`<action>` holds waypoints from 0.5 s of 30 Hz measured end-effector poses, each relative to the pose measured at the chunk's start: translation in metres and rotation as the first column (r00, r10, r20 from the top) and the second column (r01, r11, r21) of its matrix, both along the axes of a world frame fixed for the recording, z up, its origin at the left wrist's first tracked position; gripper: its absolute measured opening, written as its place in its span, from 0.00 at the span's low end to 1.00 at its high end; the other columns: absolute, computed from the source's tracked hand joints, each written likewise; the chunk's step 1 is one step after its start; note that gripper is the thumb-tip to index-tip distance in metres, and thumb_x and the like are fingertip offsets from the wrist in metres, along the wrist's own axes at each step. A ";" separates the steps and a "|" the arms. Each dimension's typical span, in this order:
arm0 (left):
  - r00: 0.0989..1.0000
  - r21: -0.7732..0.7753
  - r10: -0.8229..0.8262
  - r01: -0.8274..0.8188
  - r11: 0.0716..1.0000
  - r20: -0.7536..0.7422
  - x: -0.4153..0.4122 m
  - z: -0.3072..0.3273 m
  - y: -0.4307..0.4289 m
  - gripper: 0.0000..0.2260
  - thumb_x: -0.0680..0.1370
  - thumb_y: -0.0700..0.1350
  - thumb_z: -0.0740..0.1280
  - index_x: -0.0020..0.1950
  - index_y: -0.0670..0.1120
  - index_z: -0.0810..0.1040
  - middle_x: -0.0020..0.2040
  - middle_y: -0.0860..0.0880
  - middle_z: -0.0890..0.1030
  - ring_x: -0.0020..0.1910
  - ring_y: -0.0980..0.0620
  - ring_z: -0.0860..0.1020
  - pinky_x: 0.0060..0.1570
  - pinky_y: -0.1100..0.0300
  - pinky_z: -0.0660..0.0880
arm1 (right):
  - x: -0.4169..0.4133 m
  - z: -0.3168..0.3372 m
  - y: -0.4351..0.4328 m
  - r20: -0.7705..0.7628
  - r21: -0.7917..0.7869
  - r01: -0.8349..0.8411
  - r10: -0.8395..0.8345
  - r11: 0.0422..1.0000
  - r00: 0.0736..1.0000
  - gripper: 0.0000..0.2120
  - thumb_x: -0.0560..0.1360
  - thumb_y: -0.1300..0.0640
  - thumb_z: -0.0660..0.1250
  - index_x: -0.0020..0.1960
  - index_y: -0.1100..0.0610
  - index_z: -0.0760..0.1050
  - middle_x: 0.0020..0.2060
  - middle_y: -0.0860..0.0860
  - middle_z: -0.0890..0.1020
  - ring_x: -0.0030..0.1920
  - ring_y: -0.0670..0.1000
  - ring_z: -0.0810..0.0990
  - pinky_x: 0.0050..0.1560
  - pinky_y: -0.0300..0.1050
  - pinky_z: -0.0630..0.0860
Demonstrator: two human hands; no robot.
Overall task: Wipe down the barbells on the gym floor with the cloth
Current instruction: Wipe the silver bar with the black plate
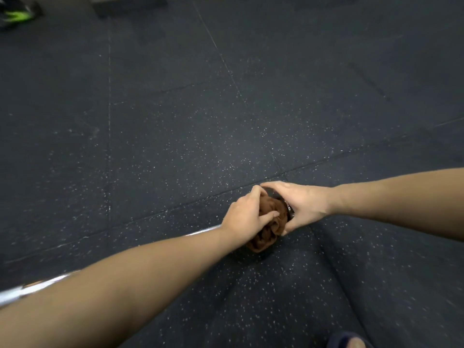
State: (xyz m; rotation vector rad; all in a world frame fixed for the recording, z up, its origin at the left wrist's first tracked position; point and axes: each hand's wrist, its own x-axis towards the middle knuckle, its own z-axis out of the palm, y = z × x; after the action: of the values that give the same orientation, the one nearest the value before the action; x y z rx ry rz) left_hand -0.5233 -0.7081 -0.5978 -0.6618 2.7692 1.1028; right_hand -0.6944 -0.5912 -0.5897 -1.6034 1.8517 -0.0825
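Barbell (203,230) lies on the gym floor (175,121), long axis running from lower left to my hands; my left hand (244,218) grips the cloth (271,222) bunched over its end, my right hand (301,204) curls round the tip

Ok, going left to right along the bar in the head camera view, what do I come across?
Shiny chrome barbell shaft → left hand → bunched brown cloth that it grips → right hand, curled round the bar's dark end.
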 end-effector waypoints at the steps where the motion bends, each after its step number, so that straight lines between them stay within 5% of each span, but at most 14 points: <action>1: 1.000 0.014 0.011 -0.011 1.000 0.021 0.004 0.002 -0.004 0.23 0.76 0.58 0.73 0.64 0.50 0.68 0.57 0.50 0.82 0.57 0.46 0.80 0.55 0.51 0.75 | 0.008 0.001 -0.001 -0.007 -0.081 -0.005 0.005 0.997 1.000 0.60 0.62 0.35 0.80 0.81 0.51 0.49 0.75 0.49 0.63 0.74 0.48 0.64 0.73 0.43 0.66; 8: 0.987 0.061 0.100 -0.108 0.992 0.126 0.044 -0.006 -0.033 0.24 0.77 0.64 0.68 0.57 0.53 0.58 0.54 0.47 0.82 0.51 0.41 0.82 0.52 0.45 0.78 | 0.069 -0.016 -0.007 -0.039 -0.296 -0.034 0.024 0.955 0.999 0.49 0.76 0.41 0.72 0.83 0.54 0.44 0.76 0.51 0.67 0.72 0.51 0.70 0.70 0.50 0.71; 13: 0.993 0.197 0.010 -0.034 0.980 0.122 0.061 0.012 -0.048 0.30 0.77 0.65 0.68 0.69 0.50 0.59 0.60 0.53 0.78 0.56 0.53 0.79 0.60 0.51 0.76 | 0.061 -0.018 -0.002 -0.099 -0.310 -0.141 0.116 0.940 0.988 0.36 0.82 0.47 0.63 0.83 0.51 0.47 0.66 0.50 0.69 0.65 0.50 0.72 0.61 0.43 0.75; 15: 0.969 0.013 -0.156 0.156 0.988 0.192 0.092 0.023 -0.068 0.32 0.76 0.71 0.63 0.71 0.53 0.60 0.66 0.54 0.74 0.60 0.53 0.78 0.61 0.51 0.75 | 0.053 -0.016 -0.002 -0.089 -0.319 -0.162 0.141 0.934 0.986 0.34 0.83 0.47 0.62 0.82 0.50 0.48 0.64 0.50 0.70 0.63 0.49 0.73 0.59 0.44 0.75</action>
State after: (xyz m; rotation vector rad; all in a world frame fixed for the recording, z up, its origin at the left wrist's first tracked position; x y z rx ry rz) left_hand -0.4313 -0.7760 -0.5749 -0.5106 2.6065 0.9503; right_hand -0.6418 -0.5936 -0.6053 -1.9916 1.8258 -0.2840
